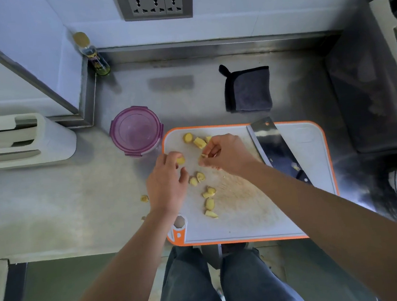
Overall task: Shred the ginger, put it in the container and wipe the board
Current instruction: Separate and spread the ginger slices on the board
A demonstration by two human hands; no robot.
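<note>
Several yellow ginger chunks (208,193) lie scattered on the white cutting board with an orange rim (310,153). My left hand (167,183) hovers over the board's left edge, its fingers curled round one ginger piece (181,161). My right hand (224,153) is over the board's upper middle and pinches a small ginger bit at its fingertips. A cleaver (277,150) lies flat on the board to the right of my right hand. The purple lidded container (136,131) stands off the board's top-left corner. A dark folded cloth (248,88) lies behind the board.
One ginger piece (144,198) lies on the steel counter left of the board. A bottle (93,54) stands in the back-left corner. A white rack (20,139) sits at the left. Dark stove parts fill the right side. A wall socket (155,4) is above.
</note>
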